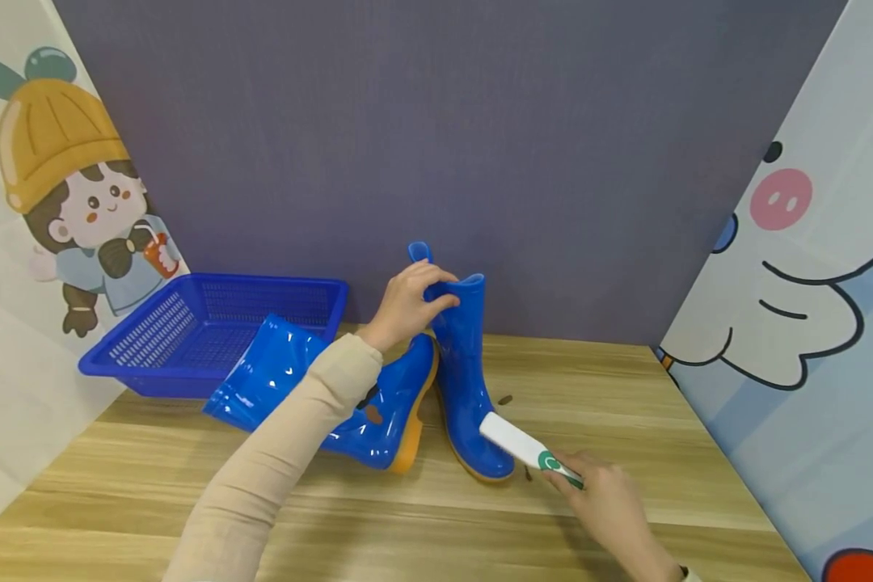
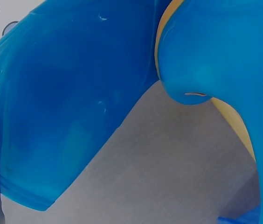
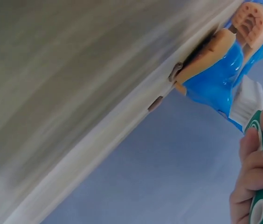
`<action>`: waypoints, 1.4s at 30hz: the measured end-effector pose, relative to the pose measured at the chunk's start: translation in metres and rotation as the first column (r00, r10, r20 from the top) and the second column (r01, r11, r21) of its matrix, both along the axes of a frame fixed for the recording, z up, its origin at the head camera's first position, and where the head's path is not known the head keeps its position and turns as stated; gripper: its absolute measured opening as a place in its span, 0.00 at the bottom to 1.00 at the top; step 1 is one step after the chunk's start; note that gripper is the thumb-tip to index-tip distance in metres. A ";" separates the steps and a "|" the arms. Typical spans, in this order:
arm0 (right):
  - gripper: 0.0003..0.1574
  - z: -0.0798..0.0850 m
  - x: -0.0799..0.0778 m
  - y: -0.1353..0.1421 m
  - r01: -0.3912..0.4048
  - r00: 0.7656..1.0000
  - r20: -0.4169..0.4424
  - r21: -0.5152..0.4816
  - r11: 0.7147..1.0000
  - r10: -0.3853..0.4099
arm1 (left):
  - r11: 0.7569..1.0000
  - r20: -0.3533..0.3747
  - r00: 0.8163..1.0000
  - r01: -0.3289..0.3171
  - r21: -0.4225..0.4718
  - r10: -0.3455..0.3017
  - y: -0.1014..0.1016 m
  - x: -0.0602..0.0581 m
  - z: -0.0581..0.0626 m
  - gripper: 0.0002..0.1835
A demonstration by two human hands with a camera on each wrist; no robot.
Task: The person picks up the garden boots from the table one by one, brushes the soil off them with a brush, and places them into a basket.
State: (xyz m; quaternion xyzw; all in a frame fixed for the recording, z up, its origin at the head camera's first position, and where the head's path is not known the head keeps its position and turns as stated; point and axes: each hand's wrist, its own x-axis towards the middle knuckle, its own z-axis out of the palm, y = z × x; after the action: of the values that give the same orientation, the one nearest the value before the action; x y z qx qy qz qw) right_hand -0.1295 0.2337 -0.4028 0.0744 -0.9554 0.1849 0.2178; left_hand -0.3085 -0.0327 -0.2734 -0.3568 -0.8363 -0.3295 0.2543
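Observation:
A glossy blue rain boot (image 1: 467, 364) with a yellowish sole stands on the table, its toe toward me. My left hand (image 1: 411, 299) grips it at the top rim of the shaft. In my right hand (image 1: 604, 493) is a brush (image 1: 516, 443) with a green and white handle. Its white bristles (image 3: 247, 102) meet the boot's foot around the instep. Left of the upright boot, a second blue boot (image 1: 389, 420) lies on its side, partly behind my left forearm, with a brown patch on it. Both boots fill much of the left wrist view.
A blue plastic basket (image 1: 131, 380) sits at the back left, overlapped by the lying boot's shaft. Small brown bits (image 1: 505, 400) lie on the wooden table (image 1: 407, 533) near the upright boot. A grey panel (image 1: 451, 145) rises behind, with cartoon-printed sheets at both sides.

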 end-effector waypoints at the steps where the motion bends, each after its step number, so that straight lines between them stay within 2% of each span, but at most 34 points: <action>1: 0.19 0.000 0.000 0.002 0.001 1.000 0.017 -0.010 1.000 -0.001 | 1.000 0.003 1.000 0.000 -0.007 0.000 0.000 0.000 0.001 0.14; 6: 0.20 0.001 0.004 0.016 0.044 0.997 0.062 -0.036 0.998 -0.041 | 0.998 0.080 0.997 -0.015 -0.067 0.021 -0.002 0.005 0.006 0.17; 11: 0.20 0.002 0.007 0.027 0.062 0.998 0.017 -0.026 0.998 -0.061 | 0.991 0.119 0.992 -0.036 -0.129 0.051 -0.001 0.011 0.011 0.19; 14: 0.21 0.001 0.008 0.031 0.062 0.998 -0.004 -0.026 0.998 -0.062 | 0.991 0.122 0.991 -0.037 -0.125 0.052 0.002 0.018 0.012 0.21; 16: 0.21 0.001 0.009 0.032 0.063 0.998 -0.006 -0.027 0.998 -0.063 | 0.996 0.133 0.990 -0.037 -0.084 0.048 0.006 0.024 0.012 0.22; 19: 0.21 0.000 0.008 0.034 0.069 0.998 0.009 -0.036 0.997 -0.068 | 0.998 0.156 0.987 -0.051 0.030 0.045 0.014 0.035 0.009 0.26; 22: 0.21 0.001 0.007 0.035 0.080 0.996 0.035 -0.048 0.996 -0.079 | 0.985 0.175 0.983 -0.075 0.153 0.048 0.022 0.046 0.003 0.30; 25: 0.21 0.002 0.006 0.035 0.079 0.996 0.047 -0.060 0.995 -0.076 | 0.970 0.182 0.981 -0.110 0.218 0.071 0.032 0.052 -0.005 0.30; 27: 0.21 0.003 0.006 0.035 0.079 0.996 0.043 -0.064 0.995 -0.076 | 0.964 0.176 0.979 -0.138 0.225 0.099 0.038 0.052 -0.008 0.30; 32: 0.20 0.005 0.005 0.034 0.079 0.997 0.016 -0.071 0.994 -0.078 | 0.956 0.128 0.980 -0.180 0.233 0.153 0.052 0.040 -0.014 0.25; 37: 0.20 0.006 0.006 0.034 0.083 0.996 0.015 -0.072 0.994 -0.083 | 0.948 0.088 0.987 -0.150 0.281 0.131 0.060 0.032 -0.016 0.21; 39: 0.20 0.005 0.006 0.034 0.084 0.996 0.017 -0.073 0.994 -0.083 | 0.939 0.125 0.986 -0.144 0.311 0.110 0.060 0.031 -0.017 0.26; 42: 0.20 0.005 0.005 0.035 0.087 0.996 0.022 -0.075 0.993 -0.085 | 0.920 0.239 0.967 -0.176 0.350 0.094 0.058 0.032 -0.018 0.37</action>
State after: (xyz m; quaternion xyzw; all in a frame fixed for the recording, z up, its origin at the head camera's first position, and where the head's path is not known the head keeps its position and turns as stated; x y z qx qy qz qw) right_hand -0.1246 0.2684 -0.3982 0.0232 -0.9520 0.2119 0.2195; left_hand -0.2762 0.0249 -0.2914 -0.2058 -0.8051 -0.4990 0.2461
